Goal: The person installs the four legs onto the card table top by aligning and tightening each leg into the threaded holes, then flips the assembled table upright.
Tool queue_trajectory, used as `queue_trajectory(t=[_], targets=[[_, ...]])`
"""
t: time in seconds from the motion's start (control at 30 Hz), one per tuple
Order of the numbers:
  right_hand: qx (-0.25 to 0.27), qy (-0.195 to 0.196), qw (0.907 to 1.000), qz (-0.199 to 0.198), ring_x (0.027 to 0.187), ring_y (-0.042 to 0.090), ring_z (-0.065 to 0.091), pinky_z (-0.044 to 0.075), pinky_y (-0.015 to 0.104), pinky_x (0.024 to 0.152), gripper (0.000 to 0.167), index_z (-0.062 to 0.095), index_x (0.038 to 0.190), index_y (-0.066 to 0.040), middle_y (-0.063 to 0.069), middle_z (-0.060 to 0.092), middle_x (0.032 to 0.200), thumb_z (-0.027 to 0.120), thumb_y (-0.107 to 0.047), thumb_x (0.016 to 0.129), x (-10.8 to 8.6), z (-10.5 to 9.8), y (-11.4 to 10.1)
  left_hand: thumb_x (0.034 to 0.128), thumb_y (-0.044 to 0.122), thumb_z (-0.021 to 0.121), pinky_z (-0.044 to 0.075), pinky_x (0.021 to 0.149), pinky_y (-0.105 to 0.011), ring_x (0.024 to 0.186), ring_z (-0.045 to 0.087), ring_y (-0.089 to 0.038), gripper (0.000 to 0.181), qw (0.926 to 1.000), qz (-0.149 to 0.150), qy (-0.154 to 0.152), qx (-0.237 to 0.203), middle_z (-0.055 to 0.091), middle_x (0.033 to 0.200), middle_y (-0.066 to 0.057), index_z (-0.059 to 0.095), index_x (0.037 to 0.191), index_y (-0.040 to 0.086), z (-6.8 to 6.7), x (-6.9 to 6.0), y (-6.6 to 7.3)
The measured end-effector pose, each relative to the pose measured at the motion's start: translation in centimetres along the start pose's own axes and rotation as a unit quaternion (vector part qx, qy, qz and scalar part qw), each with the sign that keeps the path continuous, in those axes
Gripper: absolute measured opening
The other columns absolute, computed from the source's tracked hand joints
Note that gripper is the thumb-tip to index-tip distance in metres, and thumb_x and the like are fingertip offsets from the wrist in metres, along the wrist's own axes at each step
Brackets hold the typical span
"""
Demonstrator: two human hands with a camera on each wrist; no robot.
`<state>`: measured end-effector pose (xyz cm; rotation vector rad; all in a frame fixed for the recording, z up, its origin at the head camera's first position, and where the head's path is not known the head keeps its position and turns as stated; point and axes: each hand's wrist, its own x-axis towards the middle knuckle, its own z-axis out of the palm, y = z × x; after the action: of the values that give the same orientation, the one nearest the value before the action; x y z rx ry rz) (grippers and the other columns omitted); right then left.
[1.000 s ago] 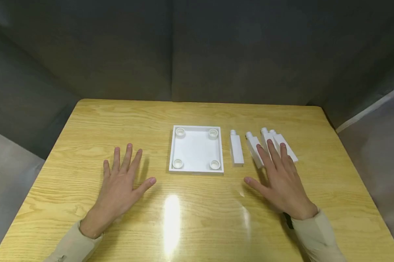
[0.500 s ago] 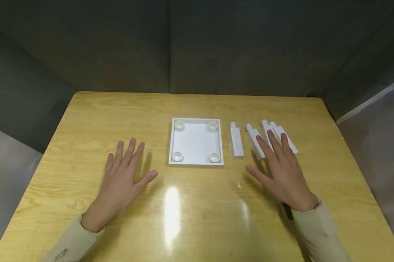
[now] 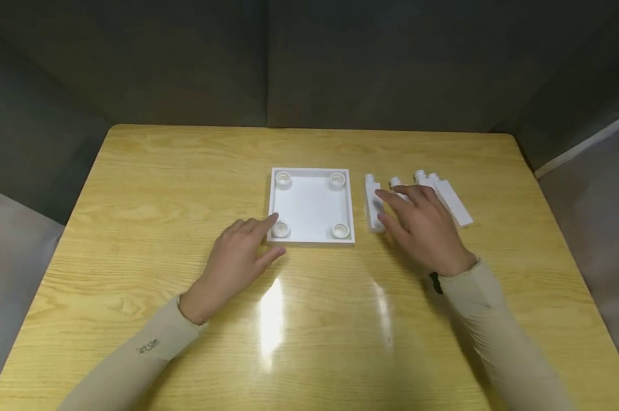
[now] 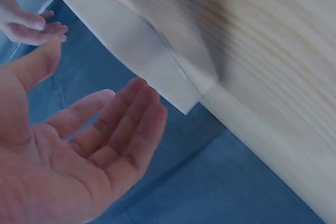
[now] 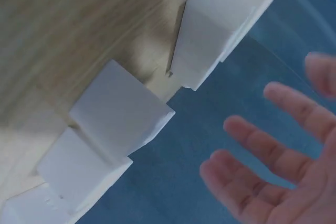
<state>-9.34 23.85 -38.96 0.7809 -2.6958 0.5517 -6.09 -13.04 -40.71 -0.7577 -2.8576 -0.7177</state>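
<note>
A white square tray-like panel lies on the table, with a round threaded socket in each corner. My left hand hovers by its near left corner, index finger over the rim; contact is unclear. In the left wrist view this hand has loosely bent fingers and holds nothing. My right hand is above several white square posts with round ends. Its thumb and index finger are spread over the leftmost post. The right wrist view shows the fingers apart from that post.
Other posts lie to the right, partly under my right hand, the outermost post angled outward. The wooden table ends at a dark grey partition behind. Light reflects off the tabletop in front of the panel.
My left hand has moved right and forward to the panel's near left corner, fingers bending. My right hand has shifted left toward the leftmost post. The head view has tilted down.
</note>
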Motion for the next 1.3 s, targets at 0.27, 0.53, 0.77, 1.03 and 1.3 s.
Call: queue_trajectory(t=[0.27,0.53,0.77,1.03,1.3], targets=[[-0.06,-0.037,0.9941,-0.082,0.098,0.048,0.063,0.056,0.058,0.084,0.056,0.077,0.134,-0.008,0.023,0.07,0.102,0.073,0.02,0.087,2.3,0.3,1.7,0.092,0.013,0.09,0.064,0.076,-0.045,0.086,0.073,-0.033,0.042,0.9996,-0.001,0.027,0.0,0.075,0.101,-0.022,0.075,0.122,-0.012,0.6,1.2,0.2],[-0.084,-0.072,0.9859,-0.125,0.093,0.044,0.062,0.057,0.055,0.083,0.058,0.079,0.131,-0.011,0.021,0.069,0.095,0.073,0.021,0.082,2.8,1.0,3.1,0.0896,0.006,0.09,0.064,0.079,-0.045,0.083,0.074,-0.031,0.03,0.9991,-0.023,0.031,-0.018,0.078,0.096,-0.02,0.078,0.111,-0.011,0.9,1.3,0.3],[-0.097,-0.08,0.9816,-0.144,0.091,0.043,0.063,0.06,0.054,0.074,0.056,0.078,0.128,-0.012,0.019,0.068,0.094,0.07,0.024,0.086,3.1,1.7,3.7,0.0879,0.003,0.091,0.064,0.083,-0.047,0.084,0.075,-0.032,0.026,0.9985,-0.035,0.036,-0.022,0.078,0.094,-0.02,0.08,0.108,-0.01,1.0,1.4,0.4],[-0.109,-0.088,0.9775,-0.158,0.09,0.044,0.064,0.059,0.057,0.069,0.053,0.076,0.121,-0.013,0.021,0.068,0.097,0.072,0.024,0.084,3.4,2.1,3.6,0.0854,0.0,0.092,0.064,0.082,-0.047,0.084,0.076,-0.033,0.023,0.9983,-0.032,0.041,-0.026,0.078,0.093,-0.021,0.08,0.103,-0.01,1.0,1.5,0.5],[-0.119,-0.087,0.9749,-0.167,0.088,0.043,0.063,0.059,0.056,0.067,0.048,0.076,0.118,-0.013,0.022,0.068,0.096,0.072,0.022,0.086,3.6,2.4,4.1,0.0859,-0.003,0.09,0.064,0.066,-0.034,0.075,0.075,-0.027,0.022,0.9974,-0.039,0.039,-0.047,0.077,0.089,-0.021,0.079,0.102,-0.013,1.0,1.6,0.5]])
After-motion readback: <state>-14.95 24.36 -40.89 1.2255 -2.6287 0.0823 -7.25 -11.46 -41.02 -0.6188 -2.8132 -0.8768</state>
